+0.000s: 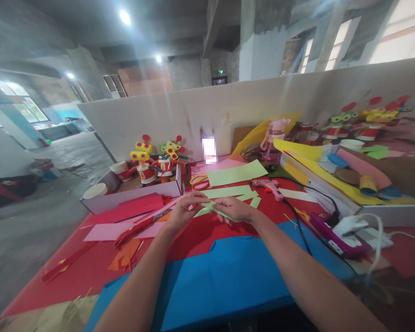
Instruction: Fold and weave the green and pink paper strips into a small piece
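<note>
Both my hands meet over the middle of the red table covering (193, 242), gripping one light green paper strip (210, 205) between them. My left hand (188, 207) pinches its left end between thumb and fingers. The fingers of my right hand (235, 210) are closed round the other part, which they partly hide. Just behind lie more green strips (254, 199) and a larger green sheet (238, 173). Yellow-handled scissors (199, 180) rest beyond my left hand. A pink glue gun (269, 188) lies on its side beyond my right hand.
Paper robot figures (145, 166) stand in a box at the left. A purple power strip (340, 237) with plugs and cables lies at the right, near a white box (394, 214) of coloured paper. Pink sheets (107, 232) and a blue sheet (228, 276) cover nearer parts.
</note>
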A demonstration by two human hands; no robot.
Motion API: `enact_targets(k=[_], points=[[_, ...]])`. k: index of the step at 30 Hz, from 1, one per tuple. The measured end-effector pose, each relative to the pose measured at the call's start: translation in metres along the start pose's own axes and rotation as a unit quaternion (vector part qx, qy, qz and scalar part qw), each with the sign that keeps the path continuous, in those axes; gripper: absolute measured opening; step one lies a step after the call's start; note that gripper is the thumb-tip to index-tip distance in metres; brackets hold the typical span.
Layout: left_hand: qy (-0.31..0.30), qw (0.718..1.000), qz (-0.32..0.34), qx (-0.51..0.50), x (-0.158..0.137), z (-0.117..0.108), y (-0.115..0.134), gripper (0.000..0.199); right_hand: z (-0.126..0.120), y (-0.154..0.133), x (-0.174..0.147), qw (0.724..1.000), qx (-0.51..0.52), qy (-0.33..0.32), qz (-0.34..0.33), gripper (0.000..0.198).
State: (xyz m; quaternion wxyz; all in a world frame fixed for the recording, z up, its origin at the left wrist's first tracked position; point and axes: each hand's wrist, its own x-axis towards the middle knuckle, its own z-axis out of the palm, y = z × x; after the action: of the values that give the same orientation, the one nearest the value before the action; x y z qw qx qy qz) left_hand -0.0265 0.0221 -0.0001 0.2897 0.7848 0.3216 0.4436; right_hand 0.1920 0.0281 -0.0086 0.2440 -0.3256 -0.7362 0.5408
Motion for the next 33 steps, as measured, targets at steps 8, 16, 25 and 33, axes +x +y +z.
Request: enact_targets(k=[8,16,25,33], points=[[0.052,0.996,0.007,0.068,-0.002,-0.014,-0.006,0.016,-0.014,0.000,-0.007,0.995,-0.101,0.010,0.018,0.032],[0.112,0.989,-0.071,0.071,-0.006,-0.028,-0.020,0.022,-0.047,0.003,-0.022,0.876,-0.395,0.266,0.080,0.011],[0.042,0.996,-0.048,0.066,-0.001,0.003,-0.009,0.023,0.026,0.007,0.026,0.930,-0.227,0.246,-0.154,0.019],[0.052,0.996,-0.029,0.070,-0.001,0.001,-0.009,0.022,0.024,0.015,0.025,0.948,-0.117,0.255,-0.147,0.029]])
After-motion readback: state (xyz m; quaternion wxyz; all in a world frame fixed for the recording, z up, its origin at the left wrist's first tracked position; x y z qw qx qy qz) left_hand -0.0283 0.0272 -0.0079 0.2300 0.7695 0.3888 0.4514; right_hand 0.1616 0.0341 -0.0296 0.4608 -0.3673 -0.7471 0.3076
